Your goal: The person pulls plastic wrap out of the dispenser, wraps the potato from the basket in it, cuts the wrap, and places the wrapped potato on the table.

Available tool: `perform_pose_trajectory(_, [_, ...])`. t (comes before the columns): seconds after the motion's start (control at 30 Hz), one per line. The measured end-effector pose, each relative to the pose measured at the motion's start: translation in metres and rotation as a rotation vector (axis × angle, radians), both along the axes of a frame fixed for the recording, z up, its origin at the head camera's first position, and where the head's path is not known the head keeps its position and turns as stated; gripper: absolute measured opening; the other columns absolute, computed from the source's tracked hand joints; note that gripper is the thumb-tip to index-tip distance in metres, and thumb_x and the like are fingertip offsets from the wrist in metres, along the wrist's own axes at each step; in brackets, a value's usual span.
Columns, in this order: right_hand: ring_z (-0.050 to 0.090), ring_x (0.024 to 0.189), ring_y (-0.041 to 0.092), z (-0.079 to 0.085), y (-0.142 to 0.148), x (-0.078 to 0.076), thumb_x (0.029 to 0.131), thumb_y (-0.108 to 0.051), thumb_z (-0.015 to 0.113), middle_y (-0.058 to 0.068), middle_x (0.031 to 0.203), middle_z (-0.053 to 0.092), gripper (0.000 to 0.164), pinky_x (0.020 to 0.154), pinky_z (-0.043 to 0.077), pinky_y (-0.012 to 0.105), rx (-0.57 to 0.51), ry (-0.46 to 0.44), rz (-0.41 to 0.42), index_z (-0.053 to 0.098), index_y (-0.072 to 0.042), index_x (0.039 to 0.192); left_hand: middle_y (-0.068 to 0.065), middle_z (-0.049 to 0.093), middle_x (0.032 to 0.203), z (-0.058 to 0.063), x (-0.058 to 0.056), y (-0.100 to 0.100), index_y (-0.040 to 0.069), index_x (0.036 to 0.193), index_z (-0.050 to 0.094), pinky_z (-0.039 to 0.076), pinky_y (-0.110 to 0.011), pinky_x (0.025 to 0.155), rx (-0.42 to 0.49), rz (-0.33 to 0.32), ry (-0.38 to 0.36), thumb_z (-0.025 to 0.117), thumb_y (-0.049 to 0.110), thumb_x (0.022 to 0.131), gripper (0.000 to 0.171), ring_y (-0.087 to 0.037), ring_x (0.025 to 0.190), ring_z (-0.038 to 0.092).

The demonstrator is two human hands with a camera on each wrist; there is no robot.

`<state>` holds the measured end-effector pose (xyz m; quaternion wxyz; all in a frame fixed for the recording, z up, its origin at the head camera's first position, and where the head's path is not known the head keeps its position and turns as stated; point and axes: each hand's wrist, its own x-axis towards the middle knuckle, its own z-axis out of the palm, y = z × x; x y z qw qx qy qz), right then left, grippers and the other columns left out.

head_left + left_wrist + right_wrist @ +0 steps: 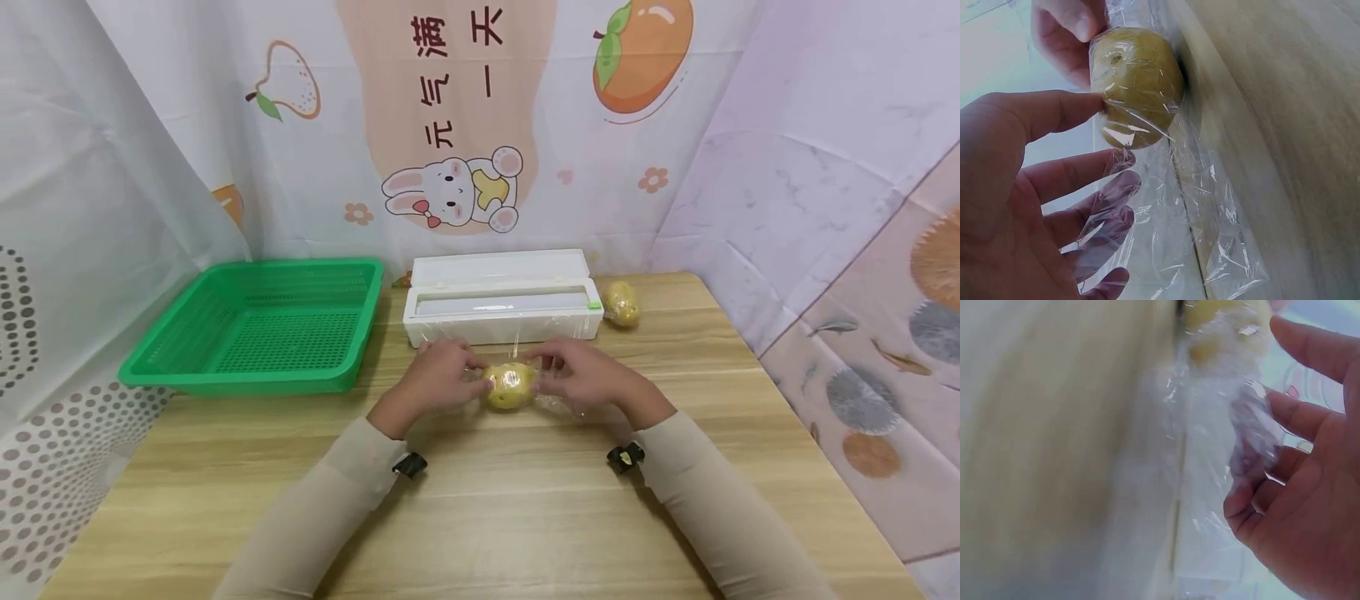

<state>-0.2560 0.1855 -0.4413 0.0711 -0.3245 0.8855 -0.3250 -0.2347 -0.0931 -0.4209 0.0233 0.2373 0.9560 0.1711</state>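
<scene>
A yellow potato (510, 385) under clear cling film (1235, 265) sits on the table between both hands. My left hand (442, 377) touches the potato's left side with its thumb. Its other fingers lie loosely spread behind the film in the left wrist view. On the opposite side, my right hand (588, 373) has its thumb near the potato, and its bent fingers (1244, 500) touch crumpled film. Just behind the potato stands a white cling film box (510, 327) with its lid raised, and a roll inside.
Right of the box is another potato (622, 304) with a film-like shine. A green plastic basket (247, 385) stands at the left on the wooden table (510, 517). Printed cloth (300, 183) hangs behind and along the sides.
</scene>
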Motion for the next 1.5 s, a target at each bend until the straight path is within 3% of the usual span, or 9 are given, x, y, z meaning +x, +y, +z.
perform_pose_trajectory(0.13, [0.059,0.088,0.019,0.008,0.013,-0.005,0.091,-0.023,0.081,0.002,0.097,0.065,0.038,0.078,0.052,0.035,-0.125,0.068,-0.06,0.071,-0.008,0.124,-0.001,0.071,0.119,0.003,0.003,0.001,0.016,0.119,0.079,0.041,-0.051,0.096,-0.018,0.002,0.021,0.076,0.047,0.089,0.043,-0.024,0.117,0.058])
perform_pose_trajectory(0.27, [0.057,0.085,0.021,0.012,0.028,-0.013,0.09,-0.018,0.081,0.007,0.096,0.062,0.026,0.075,0.049,0.033,-0.227,0.175,-0.282,0.073,-0.007,0.112,0.0,0.07,0.121,0.007,0.004,0.003,0.018,0.119,0.078,0.04,-0.046,0.093,-0.02,0.001,0.02,0.075,0.049,0.089,0.044,-0.023,0.119,0.058])
perform_pose_trajectory(0.37, [0.058,0.093,0.03,0.013,0.036,-0.018,0.089,-0.019,0.082,0.016,0.106,0.058,0.033,0.084,0.051,0.041,-0.283,0.184,-0.455,0.069,-0.005,0.116,0.002,0.07,0.121,0.012,0.001,0.008,0.019,0.117,0.079,0.041,-0.047,0.094,-0.001,0.0,0.022,0.075,0.047,0.089,0.04,-0.022,0.119,0.058])
perform_pose_trajectory(0.5, [0.059,0.113,0.042,0.009,0.043,-0.025,0.088,-0.023,0.084,0.025,0.129,0.05,0.055,0.1,0.05,0.055,-0.336,0.106,-0.573,0.061,-0.003,0.134,0.004,0.073,0.117,0.021,-0.008,0.02,0.019,0.112,0.081,0.044,-0.05,0.098,0.02,-0.004,0.042,0.074,0.039,0.09,0.031,-0.022,0.116,0.061])
perform_pose_trajectory(0.63, [0.06,0.123,0.044,0.001,0.047,-0.033,0.088,-0.025,0.085,0.025,0.138,0.049,0.065,0.105,0.051,0.054,-0.345,0.052,-0.614,0.057,-0.006,0.144,0.004,0.074,0.114,0.032,-0.023,0.038,0.019,0.11,0.081,0.047,-0.048,0.094,-0.026,-0.045,0.047,0.07,0.033,0.092,0.025,-0.02,0.112,0.063])
perform_pose_trajectory(0.83, [0.066,0.121,0.038,-0.007,0.051,-0.042,0.093,-0.029,0.08,0.02,0.139,0.062,0.052,0.099,0.056,0.051,-0.379,0.023,-0.646,0.065,-0.009,0.138,0.004,0.072,0.113,0.05,-0.04,0.071,0.021,0.109,0.08,0.047,-0.047,0.097,-0.136,-0.114,0.05,0.068,0.035,0.095,0.023,-0.018,0.109,0.063])
perform_pose_trajectory(1.1, [0.069,0.113,0.032,-0.012,0.054,-0.046,0.09,-0.026,0.083,0.015,0.125,0.069,0.045,0.085,0.058,0.031,-0.393,0.003,-0.678,0.07,-0.014,0.132,0.006,0.073,0.116,0.065,-0.069,0.107,0.021,0.112,0.077,0.047,-0.047,0.093,-0.222,-0.077,0.085,0.068,0.035,0.095,0.024,-0.018,0.106,0.065])
perform_pose_trajectory(1.23, [0.07,0.112,0.032,-0.012,0.056,-0.046,0.089,-0.026,0.084,0.015,0.124,0.07,0.045,0.077,0.056,0.022,-0.392,0.005,-0.682,0.071,-0.016,0.131,0.006,0.072,0.119,0.067,-0.08,0.123,0.021,0.115,0.075,0.046,-0.046,0.092,-0.223,-0.064,0.084,0.068,0.036,0.097,0.024,-0.016,0.107,0.064])
perform_pose_trajectory(1.5, [0.072,0.11,0.03,-0.014,0.059,-0.046,0.088,-0.03,0.085,0.015,0.122,0.072,0.047,0.078,0.056,0.018,-0.41,0.017,-0.682,0.072,-0.015,0.13,0.011,0.069,0.13,0.059,-0.09,0.152,0.03,0.126,0.072,0.044,-0.045,0.094,-0.213,-0.068,0.144,0.07,0.04,0.099,0.029,-0.016,0.116,0.064])
